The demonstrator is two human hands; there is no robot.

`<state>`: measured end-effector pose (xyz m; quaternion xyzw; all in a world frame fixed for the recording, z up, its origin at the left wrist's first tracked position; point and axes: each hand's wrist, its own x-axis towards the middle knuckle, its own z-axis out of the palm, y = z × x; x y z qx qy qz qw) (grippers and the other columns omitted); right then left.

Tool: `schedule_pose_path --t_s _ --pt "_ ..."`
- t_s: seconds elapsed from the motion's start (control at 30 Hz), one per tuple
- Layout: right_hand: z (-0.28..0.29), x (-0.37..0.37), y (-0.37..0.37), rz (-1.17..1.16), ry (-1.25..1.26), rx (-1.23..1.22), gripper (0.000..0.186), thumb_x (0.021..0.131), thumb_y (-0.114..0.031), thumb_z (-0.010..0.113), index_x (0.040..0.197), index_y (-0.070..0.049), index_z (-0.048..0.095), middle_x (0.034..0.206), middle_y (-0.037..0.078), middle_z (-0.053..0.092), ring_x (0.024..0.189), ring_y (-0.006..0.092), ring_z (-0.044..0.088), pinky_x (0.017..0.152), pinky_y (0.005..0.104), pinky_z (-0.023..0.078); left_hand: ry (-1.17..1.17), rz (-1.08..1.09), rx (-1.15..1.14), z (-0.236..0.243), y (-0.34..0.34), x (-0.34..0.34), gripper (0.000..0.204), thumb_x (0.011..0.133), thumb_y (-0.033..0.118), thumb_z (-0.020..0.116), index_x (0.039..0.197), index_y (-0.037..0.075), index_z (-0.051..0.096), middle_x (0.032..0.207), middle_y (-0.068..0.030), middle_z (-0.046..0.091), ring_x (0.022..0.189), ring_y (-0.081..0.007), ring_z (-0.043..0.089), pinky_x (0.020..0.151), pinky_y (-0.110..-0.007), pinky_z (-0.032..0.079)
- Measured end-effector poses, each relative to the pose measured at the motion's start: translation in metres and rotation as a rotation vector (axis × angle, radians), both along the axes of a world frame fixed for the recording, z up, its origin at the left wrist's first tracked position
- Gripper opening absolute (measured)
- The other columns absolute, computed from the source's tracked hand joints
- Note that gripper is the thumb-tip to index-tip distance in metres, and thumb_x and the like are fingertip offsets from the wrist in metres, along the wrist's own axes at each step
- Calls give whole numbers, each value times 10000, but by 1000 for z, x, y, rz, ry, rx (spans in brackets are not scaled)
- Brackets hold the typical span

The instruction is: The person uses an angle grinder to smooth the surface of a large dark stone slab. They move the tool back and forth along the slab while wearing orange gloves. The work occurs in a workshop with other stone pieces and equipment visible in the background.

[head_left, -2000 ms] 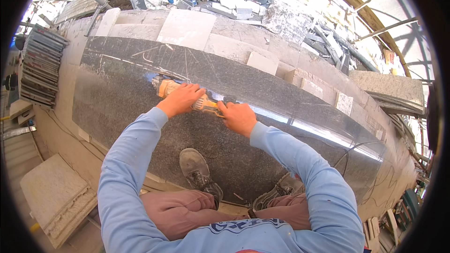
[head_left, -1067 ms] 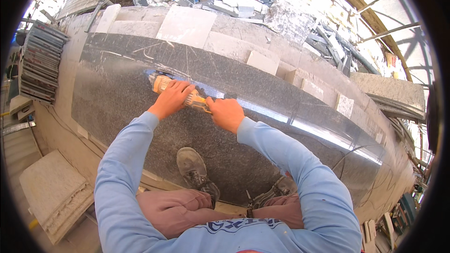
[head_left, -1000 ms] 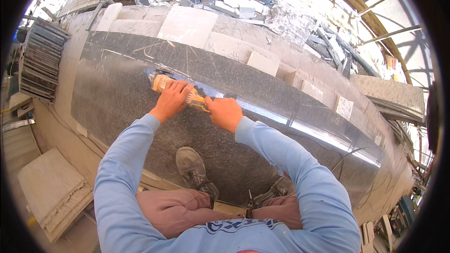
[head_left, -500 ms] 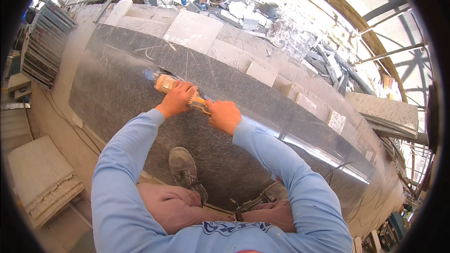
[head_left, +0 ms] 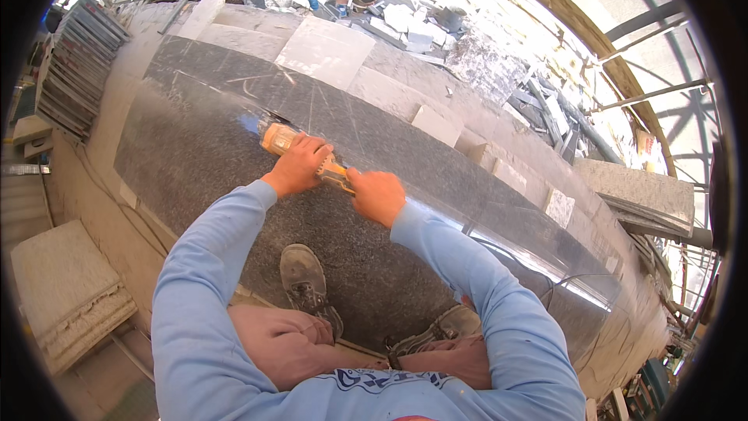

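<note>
With both hands I hold a dusty orange-yellow angle grinder (head_left: 279, 139) low over a dark grey speckled stone slab (head_left: 234, 175). My left hand (head_left: 302, 164) is closed round the front of its body. Farther back, my right hand (head_left: 375, 193) is wrapped round the rear handle. The grinder's head points to the far left, along a straight edge in the slab. Its disc is hidden or too blurred to make out; a blue patch shows beside the head. Pale dust streams leftward from there over the slab.
My boot (head_left: 304, 271) stands on the slab. Pale stone blocks (head_left: 326, 51) line its far side, with rubble (head_left: 405, 27) beyond. A dark cable (head_left: 545, 284) runs on the right. Stacked slabs stand at left (head_left: 70, 284) and right (head_left: 643, 191); stacked strips (head_left: 82, 70) stand far left.
The grinder and both hands have shifted slightly to the right. Both hands keep their hold, and the dust still streams leftward.
</note>
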<state>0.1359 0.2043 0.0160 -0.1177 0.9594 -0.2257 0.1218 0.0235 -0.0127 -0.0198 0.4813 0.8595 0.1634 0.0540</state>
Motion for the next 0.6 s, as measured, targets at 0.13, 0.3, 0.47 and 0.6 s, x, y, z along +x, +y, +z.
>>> schedule_pose_path --t_s 0.13,0.3,0.47,0.6 --pt "-9 -8 -11 -11 27 -30 197 882 -143 606 1049 -41 578 810 168 716 739 371 717 649 492 556 12 -11 2 -3 -8 -9 706 629 151 890 1264 50 598 1245 -144 606 1205 -353 556 1117 -524 379" --pt "1 -10 -12 14 -21 -1 194 887 -142 609 1045 -32 579 817 166 721 755 369 723 656 476 564 -4 -18 33 -4 -10 -9 681 615 120 873 1237 49 604 1210 -144 613 1165 -364 565 1084 -498 405" --pt "17 13 5 28 -74 41 224 877 -147 630 1053 -23 566 811 164 722 758 363 726 655 473 565 11 -76 102 6 8 8 650 618 119 871 1201 26 597 1166 -165 609 1115 -379 576 996 -489 463" --pt "22 16 12 42 -62 45 225 867 -121 632 1055 -23 558 811 172 720 757 367 724 653 475 564 -11 -68 74 10 14 11 654 622 119 871 1211 25 602 1169 -161 616 1127 -375 575 1013 -489 453"
